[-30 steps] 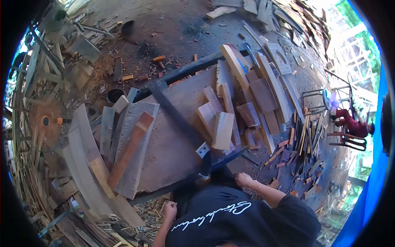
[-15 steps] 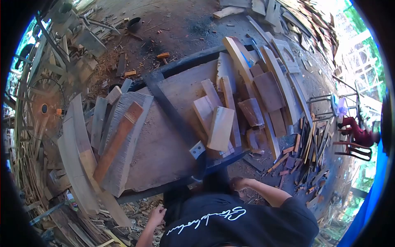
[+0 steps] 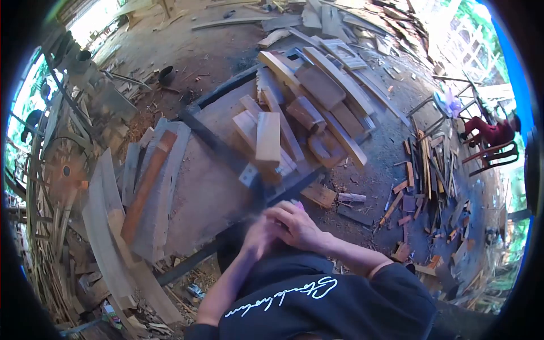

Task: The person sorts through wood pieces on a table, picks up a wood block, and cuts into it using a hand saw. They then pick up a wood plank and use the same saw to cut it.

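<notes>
My two hands meet in front of my body, close to the near edge of the worktable (image 3: 195, 198). My right hand (image 3: 297, 226) has its fingers curled, and a small pink item (image 3: 298, 205) peeks out beyond them; its kind is not clear. Pressed against it is my left hand (image 3: 262, 235), blurred, its fingers partly hidden. Just past the hands, a dark bar (image 3: 212, 141) crosses the tabletop and ends in a metal plate with holes (image 3: 247, 174). A pale wood block (image 3: 268, 141) lies on other pieces beyond that.
Long boards and a reddish-brown plank (image 3: 148, 184) lie at the table's left side. Dark wood blocks (image 3: 320, 85) and beams are stacked at its far right. Offcuts (image 3: 428, 164) litter the ground at right, where a person (image 3: 490, 133) sits on a chair.
Both hands have risen from beside my body and come together in front of it. The pink item now shows at my right hand. The view has shifted, moving the table leftward and upward.
</notes>
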Demonstrator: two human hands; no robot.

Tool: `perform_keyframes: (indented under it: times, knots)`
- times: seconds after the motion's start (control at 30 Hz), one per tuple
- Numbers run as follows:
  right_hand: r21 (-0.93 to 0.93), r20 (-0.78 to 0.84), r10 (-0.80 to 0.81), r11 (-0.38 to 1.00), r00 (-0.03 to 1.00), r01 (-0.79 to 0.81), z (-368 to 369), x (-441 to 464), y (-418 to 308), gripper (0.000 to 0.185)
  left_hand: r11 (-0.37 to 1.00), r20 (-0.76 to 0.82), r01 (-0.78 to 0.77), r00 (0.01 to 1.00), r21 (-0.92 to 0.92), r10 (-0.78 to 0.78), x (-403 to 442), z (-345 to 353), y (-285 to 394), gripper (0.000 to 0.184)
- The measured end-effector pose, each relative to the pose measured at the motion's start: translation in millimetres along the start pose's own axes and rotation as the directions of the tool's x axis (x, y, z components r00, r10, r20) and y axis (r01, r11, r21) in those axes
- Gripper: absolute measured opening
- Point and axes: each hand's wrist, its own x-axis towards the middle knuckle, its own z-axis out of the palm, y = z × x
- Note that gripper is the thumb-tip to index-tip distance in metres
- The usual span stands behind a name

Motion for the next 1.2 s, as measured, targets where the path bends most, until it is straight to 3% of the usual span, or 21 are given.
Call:
perform_keyframes:
  times: [0.03,0.07,0.1,0.17,0.2,0.23,0.3,0.37,0.47,0.53,0.63,0.7,0.77,0.8,0.83,0.87,0.97,1.07,1.13,1.17,1.2]
  knots:
    - [-0.280,-0.301,0.259,0.896,0.918,-0.344,30.9,5.1,-13.2,0.030,0.972,0.202,-0.220,0.959,0.080,0.201,9.4,18.5,-3.7,0.047]
    - [-0.398,-0.622,0.363,0.617,0.694,-0.679,58.0,8.6,-21.6,0.036,0.930,0.371,-0.258,0.863,-0.263,0.344,14.8,35.8,-16.1,0.031]
    - [-0.413,-0.601,0.360,0.625,0.714,-0.663,52.9,-27.6,-8.3,0.036,0.925,0.344,-0.264,0.871,-0.274,0.351,9.0,47.7,-40.7,0.031]
    - [-0.429,-0.872,0.309,-0.107,0.380,-0.897,3.8,-61.9,54.8,0.048,0.926,0.688,-0.112,0.638,-0.360,0.345,22.2,62.4,-62.3,0.053]
    - [-0.606,-0.565,-0.001,0.680,0.825,-0.414,-12.7,-68.9,45.4,0.042,0.951,0.505,-0.032,0.841,-0.308,0.192,15.8,56.3,-74.3,0.054]
    - [-0.306,-0.345,-0.553,0.830,0.758,0.467,-36.0,-77.9,44.1,0.038,0.918,0.353,0.229,0.929,-0.325,-0.107,-11.3,72.1,-55.5,0.054]
    - [-0.345,-0.311,-0.292,0.921,0.904,0.179,-26.3,-95.5,107.3,0.030,0.991,0.317,0.107,0.945,-0.081,-0.076,-34.3,75.5,-49.9,0.052]
    - [-0.003,-0.306,0.106,0.994,0.946,-0.112,-19.4,-118.3,162.4,0.016,0.998,0.264,0.056,0.963,-0.003,-0.054,-48.5,69.3,-50.8,0.050]
    - [0.125,-0.386,0.204,0.978,0.900,-0.168,-6.1,-138.6,202.7,0.016,0.993,0.337,-0.062,0.937,-0.098,0.091,-62.6,52.6,-42.2,0.042]
    - [0.171,-0.395,0.313,0.949,0.864,-0.266,-3.8,-136.2,191.6,0.020,0.976,0.221,-0.135,0.960,-0.173,0.172,-71.1,39.7,-35.8,0.037]
    - [0.430,-0.374,0.187,0.903,0.909,-0.009,15.9,-110.7,143.1,0.033,0.942,0.291,-0.206,0.914,-0.264,0.281,-70.8,18.5,-32.7,0.042]
    - [0.596,-0.214,0.164,0.803,0.963,-0.004,13.4,-94.6,76.8,0.036,0.925,0.351,-0.220,0.878,-0.309,0.326,-79.9,21.8,-26.8,0.053]
    - [0.946,0.141,-0.038,0.299,0.989,-0.124,24.3,-81.3,53.7,0.033,0.940,0.392,-0.216,0.866,-0.263,0.309,-85.0,31.5,-25.3,0.055]
    - [0.974,0.218,0.017,0.063,0.976,-0.219,28.5,-77.5,16.7,0.033,0.951,0.422,-0.207,0.859,-0.229,0.289,-86.8,36.1,-27.8,0.058]
    - [0.959,0.267,-0.208,0.156,0.941,-0.238,21.0,-76.3,4.7,0.033,0.966,0.439,-0.157,0.867,-0.206,0.234,-86.0,41.8,-27.9,0.062]
    - [0.918,0.367,-0.396,0.005,0.842,-0.397,25.2,-65.9,0.5,0.031,0.966,0.472,-0.127,0.853,-0.225,0.223,-86.7,43.9,-25.5,0.057]
    - [0.939,0.304,-0.380,0.275,0.873,-0.207,44.8,-50.5,11.2,0.030,0.928,0.539,-0.052,0.801,-0.370,0.259,-89.1,44.8,-15.3,0.056]
    - [0.787,0.199,-0.368,0.612,0.908,0.076,60.8,-47.5,25.3,0.030,0.938,0.343,-0.228,0.886,-0.262,0.311,-100.2,39.6,-3.1,0.039]
    - [0.611,-0.111,-0.239,0.749,0.965,0.255,43.2,-40.2,10.5,0.015,0.946,0.389,-0.254,0.865,-0.201,0.316,-85.3,15.2,6.9,0.034]
    - [0.421,-0.148,-0.068,0.898,0.987,0.125,31.9,-29.4,5.3,0.008,0.934,0.179,-0.296,0.926,-0.201,0.332,-86.5,15.1,14.3,0.030]
    - [0.361,-0.235,-0.085,0.917,0.968,0.168,31.4,-16.8,16.2,0.009,0.923,0.015,-0.358,0.931,-0.143,0.364,-86.0,7.7,25.6,0.035]
